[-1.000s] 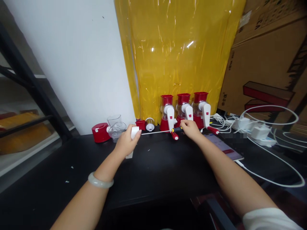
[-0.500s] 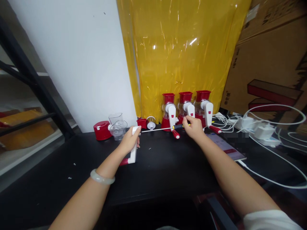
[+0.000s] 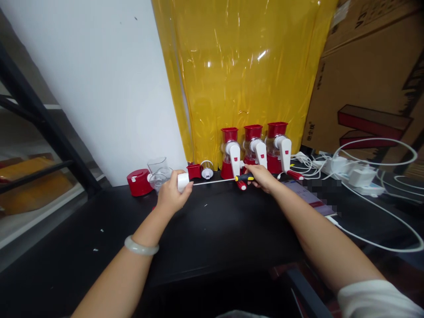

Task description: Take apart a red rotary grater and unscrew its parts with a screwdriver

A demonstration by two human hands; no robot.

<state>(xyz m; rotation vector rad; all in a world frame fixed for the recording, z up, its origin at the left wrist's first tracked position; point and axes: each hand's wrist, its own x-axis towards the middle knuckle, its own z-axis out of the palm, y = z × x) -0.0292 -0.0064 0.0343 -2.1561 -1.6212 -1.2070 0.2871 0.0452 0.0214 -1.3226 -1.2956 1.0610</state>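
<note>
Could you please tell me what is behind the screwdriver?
Behind the screwdriver are a grating drum and the leftmost of three upright graters. The screwdriver's handle covers part of that grater's crank; what the right hand covers cannot be seen.

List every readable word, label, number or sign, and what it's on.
No text reads with certainty.
Large brown cardboard box: dark printing near top, blurred; characters at left edge, too small; big red block shape, possibly a letter.
Flat rectangular tablet: screen details too small.
Black-and-yellow-handled screwdriver, three red-and-white plastic crank devices: no legible lettering.
</note>
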